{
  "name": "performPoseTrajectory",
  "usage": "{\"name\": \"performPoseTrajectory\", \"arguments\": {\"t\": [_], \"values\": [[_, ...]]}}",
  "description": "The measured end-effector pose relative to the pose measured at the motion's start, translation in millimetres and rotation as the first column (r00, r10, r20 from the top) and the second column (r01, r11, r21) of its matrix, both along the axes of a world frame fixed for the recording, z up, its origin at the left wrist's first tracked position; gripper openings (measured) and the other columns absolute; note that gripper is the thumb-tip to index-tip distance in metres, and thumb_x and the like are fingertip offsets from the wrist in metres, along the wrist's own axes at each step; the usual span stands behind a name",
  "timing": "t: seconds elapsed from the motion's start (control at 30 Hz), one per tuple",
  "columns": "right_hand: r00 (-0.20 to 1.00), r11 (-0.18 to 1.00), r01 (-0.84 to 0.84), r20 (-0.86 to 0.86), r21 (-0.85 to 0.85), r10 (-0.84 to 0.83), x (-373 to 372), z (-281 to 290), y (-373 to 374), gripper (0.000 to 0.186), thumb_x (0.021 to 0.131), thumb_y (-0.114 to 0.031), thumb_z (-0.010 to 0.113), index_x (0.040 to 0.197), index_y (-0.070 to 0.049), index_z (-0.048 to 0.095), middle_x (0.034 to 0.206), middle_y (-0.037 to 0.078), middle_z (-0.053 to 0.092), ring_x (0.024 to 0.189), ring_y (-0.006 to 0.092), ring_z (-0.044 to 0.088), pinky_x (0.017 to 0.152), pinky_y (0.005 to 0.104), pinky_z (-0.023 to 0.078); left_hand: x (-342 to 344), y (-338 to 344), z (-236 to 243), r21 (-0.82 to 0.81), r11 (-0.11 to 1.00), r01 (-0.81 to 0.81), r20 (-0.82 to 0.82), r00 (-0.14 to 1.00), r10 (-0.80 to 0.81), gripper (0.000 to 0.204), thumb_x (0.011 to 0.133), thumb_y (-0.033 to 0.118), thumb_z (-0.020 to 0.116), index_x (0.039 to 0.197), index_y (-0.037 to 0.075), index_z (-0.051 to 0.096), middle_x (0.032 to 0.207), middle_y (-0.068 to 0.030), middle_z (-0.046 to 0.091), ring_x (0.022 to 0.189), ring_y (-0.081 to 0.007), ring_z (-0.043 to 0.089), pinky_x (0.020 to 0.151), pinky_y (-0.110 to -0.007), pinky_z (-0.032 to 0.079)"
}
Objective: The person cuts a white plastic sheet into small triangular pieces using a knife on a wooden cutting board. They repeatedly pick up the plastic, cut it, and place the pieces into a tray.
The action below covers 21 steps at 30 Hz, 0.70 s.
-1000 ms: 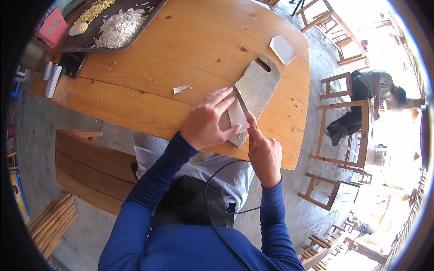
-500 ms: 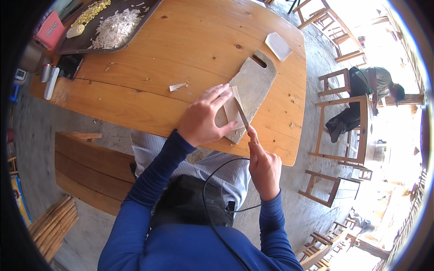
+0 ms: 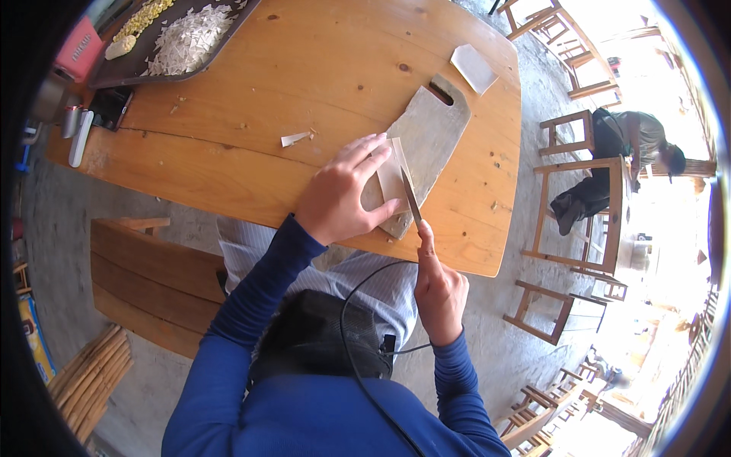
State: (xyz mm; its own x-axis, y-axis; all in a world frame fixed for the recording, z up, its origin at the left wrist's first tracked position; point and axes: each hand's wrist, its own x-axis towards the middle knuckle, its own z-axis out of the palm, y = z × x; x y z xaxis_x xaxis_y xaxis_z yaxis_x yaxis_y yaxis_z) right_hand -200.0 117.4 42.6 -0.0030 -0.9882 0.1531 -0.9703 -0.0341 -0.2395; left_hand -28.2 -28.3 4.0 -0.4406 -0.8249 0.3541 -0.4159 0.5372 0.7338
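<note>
Spread flat with the fingers extended, the person's left hand (image 3: pixel 343 194) presses on a thin, off-white, straight-edged sheet (image 3: pixel 391 184) near the centre of the frame, thumb toward its lower end. From what I see, the right hand (image 3: pixel 440 293), just below and to the right, is closed around the handle of a narrow-bladed metal knife (image 3: pixel 411 194), forefinger stretched toward the blade, which lies along the sheet's right side. Beneath the sheet is a worn, grey-brown cutting board (image 3: pixel 432 126) with a slotted handle, slanting toward the upper right across a glossy, honey-coloured wooden table (image 3: pixel 304 68). Another pale, angular sheet (image 3: pixel 474 70) lies just beyond the handle; a small whitish scrap (image 3: pixel 292 140) sits left of the board. At upper left, a dark, shallow tray (image 3: pixel 128 70) bears a heap of white slivers (image 3: pixel 190 42) and some yellow pieces (image 3: pixel 141 19).
</note>
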Motion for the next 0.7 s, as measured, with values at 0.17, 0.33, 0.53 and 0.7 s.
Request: {"name": "performPoseTrajectory", "arguments": {"t": [0.17, 0.33, 0.53, 0.7], "values": [[1.000, 1.000, 0.004, -0.017, 0.000, -0.004, 2.4, -4.3, 0.7, 0.084, 0.069, 0.009, 0.057, 0.150, -0.011, 0.045, 0.052, 0.006, 0.047, 0.042, 0.0202, 0.051, 0.047, 0.0354, 0.046, 0.8, -0.4, -1.1, -0.014, 1.000, 0.005, 0.012, 1.000, -0.005, 0.067, 0.074, 0.024, 0.081, 0.132, -0.002, 0.058, 0.143, -0.0217, 0.051, 0.134, -0.0374, 0.048, 0.109, -0.043, 0.044], [1.000, 1.000, 0.012, -0.008, 0.012, -0.012, 4.6, -6.3, -2.5, 0.083, 0.070, 0.009, 0.055, 0.150, -0.011, 0.044, 0.055, 0.007, 0.051, 0.045, 0.0216, 0.054, 0.048, 0.0363, 0.047, 0.6, 0.0, 0.5, -0.018, 1.000, 0.007, 0.015, 1.000, -0.006, 0.067, 0.075, 0.025, 0.080, 0.132, -0.003, 0.057, 0.143, -0.0218, 0.051, 0.134, -0.0369, 0.048, 0.109, -0.043, 0.043], [1.000, 0.999, 0.002, 0.010, -0.038, -0.002, 5.8, -14.9, -23.4, 0.083, 0.073, 0.009, 0.055, 0.152, -0.014, 0.042, 0.059, 0.009, 0.055, 0.050, 0.0243, 0.059, 0.051, 0.0373, 0.049, 0.5, -0.5, -1.1, -0.034, 0.999, 0.011, 0.030, 1.000, -0.010, 0.069, 0.077, 0.028, 0.079, 0.133, -0.005, 0.055, 0.142, -0.0219, 0.052, 0.135, -0.0356, 0.047, 0.110, -0.043, 0.042], [1.000, 0.999, -0.011, 0.007, -0.039, 0.011, 3.9, -14.5, -33.4, 0.082, 0.074, 0.007, 0.056, 0.151, -0.014, 0.042, 0.060, 0.009, 0.057, 0.051, 0.0246, 0.060, 0.051, 0.0377, 0.049, -0.2, -1.2, -0.9, -0.028, 1.000, 0.008, 0.032, 0.999, -0.007, 0.069, 0.078, 0.030, 0.079, 0.132, -0.005, 0.056, 0.142, -0.0219, 0.052, 0.135, -0.0348, 0.047, 0.110, -0.042, 0.042]]}}
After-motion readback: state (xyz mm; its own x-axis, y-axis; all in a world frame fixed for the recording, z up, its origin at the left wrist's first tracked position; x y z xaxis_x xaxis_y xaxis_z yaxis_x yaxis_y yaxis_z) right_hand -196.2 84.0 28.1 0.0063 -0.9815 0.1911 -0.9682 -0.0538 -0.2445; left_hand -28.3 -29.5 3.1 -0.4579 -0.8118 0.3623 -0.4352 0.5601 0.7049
